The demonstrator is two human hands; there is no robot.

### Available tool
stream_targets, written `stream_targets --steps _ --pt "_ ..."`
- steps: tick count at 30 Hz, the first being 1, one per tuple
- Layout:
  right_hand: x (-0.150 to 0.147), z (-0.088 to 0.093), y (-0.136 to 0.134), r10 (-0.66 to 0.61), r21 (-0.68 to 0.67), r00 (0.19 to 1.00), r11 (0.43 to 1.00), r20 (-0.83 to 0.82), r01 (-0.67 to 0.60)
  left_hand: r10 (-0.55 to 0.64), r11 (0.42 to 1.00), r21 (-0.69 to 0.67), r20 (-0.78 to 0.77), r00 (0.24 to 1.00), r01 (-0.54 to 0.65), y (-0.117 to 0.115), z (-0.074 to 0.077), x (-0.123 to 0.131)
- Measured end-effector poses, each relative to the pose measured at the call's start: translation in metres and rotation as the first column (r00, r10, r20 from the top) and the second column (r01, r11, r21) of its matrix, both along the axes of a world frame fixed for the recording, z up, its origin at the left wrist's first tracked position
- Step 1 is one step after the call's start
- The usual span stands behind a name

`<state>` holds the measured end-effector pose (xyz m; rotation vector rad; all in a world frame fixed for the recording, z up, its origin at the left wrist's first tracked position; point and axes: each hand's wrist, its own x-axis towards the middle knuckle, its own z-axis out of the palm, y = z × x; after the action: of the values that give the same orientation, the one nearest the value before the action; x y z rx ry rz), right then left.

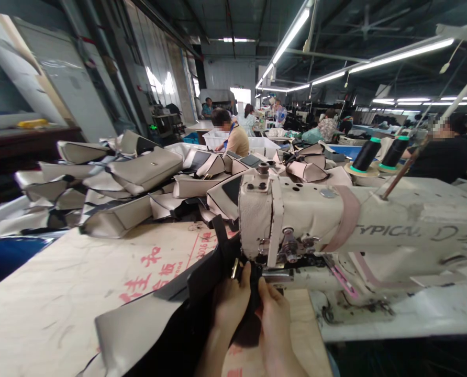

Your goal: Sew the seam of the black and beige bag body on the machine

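Note:
A beige and black handbag lies partly on the wooden board, its black part running up under the head of a cream sewing machine. My left hand is closed on the handbag's black edge, beside a small gold metal fitting. Close by on the right, my right hand pinches the same black material just in front of the needle area. The needle itself is hidden behind the machine head and my fingers.
Several beige and black handbags are heaped behind the wooden board. Two black thread spools stand behind the machine. A pink-handled tool rests on the machine bed. Other people sit farther back.

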<state>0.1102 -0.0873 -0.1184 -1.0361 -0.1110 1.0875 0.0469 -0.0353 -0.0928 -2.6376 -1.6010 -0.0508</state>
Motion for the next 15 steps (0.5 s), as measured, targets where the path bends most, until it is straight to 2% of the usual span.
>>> stream_targets --steps 6,10,15 --pt "0.001 0.007 -0.001 -0.047 -0.02 0.999 0.999 0.02 0.047 0.024 0.998 0.05 0.224 0.974 -0.036 0.006 -0.004 -0.001" --pt "0.001 0.008 0.001 -0.033 -0.025 0.998 0.999 0.05 0.034 0.029 0.998 0.053 0.238 0.971 -0.043 0.009 -0.005 0.0" --pt "0.006 0.007 0.005 0.058 -0.077 0.967 0.996 0.247 -0.04 0.026 0.997 0.07 0.252 0.967 -0.045 0.011 -0.002 0.001"
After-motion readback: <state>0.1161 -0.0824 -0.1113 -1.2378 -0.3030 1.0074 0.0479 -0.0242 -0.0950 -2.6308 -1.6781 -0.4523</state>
